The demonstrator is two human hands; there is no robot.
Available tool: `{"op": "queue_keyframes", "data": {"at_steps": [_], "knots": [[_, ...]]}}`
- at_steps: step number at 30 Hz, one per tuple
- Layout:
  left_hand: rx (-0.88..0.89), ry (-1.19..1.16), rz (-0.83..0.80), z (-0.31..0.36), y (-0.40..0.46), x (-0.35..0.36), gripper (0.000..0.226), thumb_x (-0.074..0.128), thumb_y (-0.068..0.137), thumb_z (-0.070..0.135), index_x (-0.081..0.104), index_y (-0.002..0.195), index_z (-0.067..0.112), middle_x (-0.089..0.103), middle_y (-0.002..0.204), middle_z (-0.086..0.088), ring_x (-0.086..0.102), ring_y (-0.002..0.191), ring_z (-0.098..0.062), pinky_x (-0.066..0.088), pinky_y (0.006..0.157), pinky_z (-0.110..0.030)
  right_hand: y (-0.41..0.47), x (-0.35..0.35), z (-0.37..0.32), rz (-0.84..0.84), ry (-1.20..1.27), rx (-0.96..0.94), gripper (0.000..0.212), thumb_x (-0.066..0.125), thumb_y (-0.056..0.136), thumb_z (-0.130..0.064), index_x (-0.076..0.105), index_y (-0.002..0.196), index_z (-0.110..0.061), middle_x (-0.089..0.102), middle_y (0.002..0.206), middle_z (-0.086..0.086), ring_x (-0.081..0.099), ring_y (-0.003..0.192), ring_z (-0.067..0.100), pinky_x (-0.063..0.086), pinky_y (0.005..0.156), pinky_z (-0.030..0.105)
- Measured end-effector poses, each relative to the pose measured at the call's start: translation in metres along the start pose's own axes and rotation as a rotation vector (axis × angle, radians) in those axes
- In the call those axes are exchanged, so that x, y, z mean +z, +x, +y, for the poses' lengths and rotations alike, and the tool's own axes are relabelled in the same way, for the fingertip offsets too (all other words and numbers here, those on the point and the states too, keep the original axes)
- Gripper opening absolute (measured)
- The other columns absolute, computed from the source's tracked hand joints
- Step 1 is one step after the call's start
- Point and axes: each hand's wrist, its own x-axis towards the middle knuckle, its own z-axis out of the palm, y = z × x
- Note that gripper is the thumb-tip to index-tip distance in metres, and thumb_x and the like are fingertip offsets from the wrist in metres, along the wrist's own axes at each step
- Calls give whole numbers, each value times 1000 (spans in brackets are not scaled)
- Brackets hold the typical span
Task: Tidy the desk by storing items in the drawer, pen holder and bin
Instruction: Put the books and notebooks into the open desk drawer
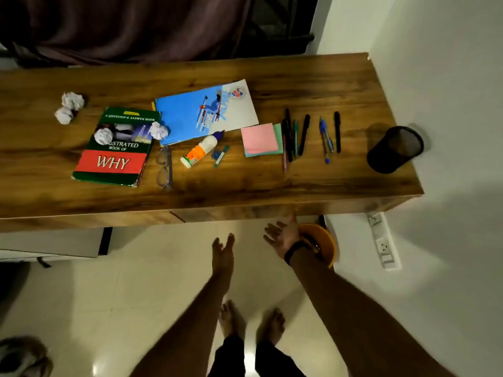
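Wooden desk [326,77] runs wide before the person, and nothing on it looks stored yet. Both hands hang below its front edge, empty: the left hand [223,253] with fingers straight, the right hand [283,235] with fingers spread and relaxed, palm up, just under the drawer front [245,212].

From the desk's middle, the pens [310,134] lie in a loose row at three o'clock, with the black mesh pen holder [394,149] beyond them near the right end. Sticky notes [261,140] sit just left of the pens. A glue bottle [202,151] and glasses [164,167] lie around six o'clock, a blue notebook [201,112] at twelve, and a green book [117,148] at nine with crumpled paper balls [103,136] on and beside it. An orange bin [322,240] stands on the floor under the desk, behind the right wrist.

I judge the task is at its very start, the right hand poised to open the drawer. That calls for hooking fingers under the drawer front and drawing it straight out.
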Motion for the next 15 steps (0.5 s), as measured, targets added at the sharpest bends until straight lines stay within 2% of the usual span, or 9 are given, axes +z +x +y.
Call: {"op": "queue_keyframes", "data": {"at_steps": [2, 4, 7, 10, 12, 15], "knots": [[-171, -229, -89, -6, 23, 9, 72, 43, 95, 56, 23, 152, 15, 29, 157, -12, 31, 142, -34, 34, 110, -50, 21, 1, 2, -16, 134, 17, 101, 26, 79, -84, 24, 150, -13, 38, 150, 16, 38, 137, 32, 30, 113, 52], [-253, -465, -158, -10, 47, 19, 80, 38, 94, 63, 20, 153, 12, 30, 156, -16, 32, 142, -36, 32, 112, -49, 38, 0, 8, -42, 241, 1, 112, 22, 70, -92, 22, 152, -16, 32, 154, 15, 32, 142, 30, 23, 116, 54], [-241, -725, -202, -10, 80, 39, 88, 38, 90, 68, 21, 152, 9, 32, 155, -17, 32, 141, -37, 29, 115, -49, 66, -4, 17, -117, 352, -45, 121, 26, 59, -99, 18, 153, -22, 25, 158, 13, 27, 144, 31, 16, 117, 57], [-210, -912, -258, -4, 99, 55, 94, 42, 81, 76, 35, 147, 9, 44, 147, -15, 43, 134, -36, 33, 113, -48, 83, -9, 19, -162, 443, -60, 125, 39, 55, -98, 18, 153, -24, 25, 157, 14, 29, 143, 34, 19, 116, 58], [-180, -1019, -264, -6, 107, 61, 92, 47, 76, 78, 47, 138, 10, 54, 138, -14, 53, 124, -36, 40, 108, -48, 88, -11, 22, -190, 431, -73, 125, 38, 55, -98, 20, 153, -23, 25, 157, 14, 27, 144, 33, 20, 116, 59], [-136, -1003, -259, -7, 107, 66, 94, 44, 75, 81, 46, 139, 12, 53, 139, -14, 52, 124, -38, 39, 109, -48, 91, -9, 22, -195, 385, -83, 122, 29, 57, -99, 22, 152, -22, 24, 158, 12, 24, 145, 32, 20, 115, 60]]}}
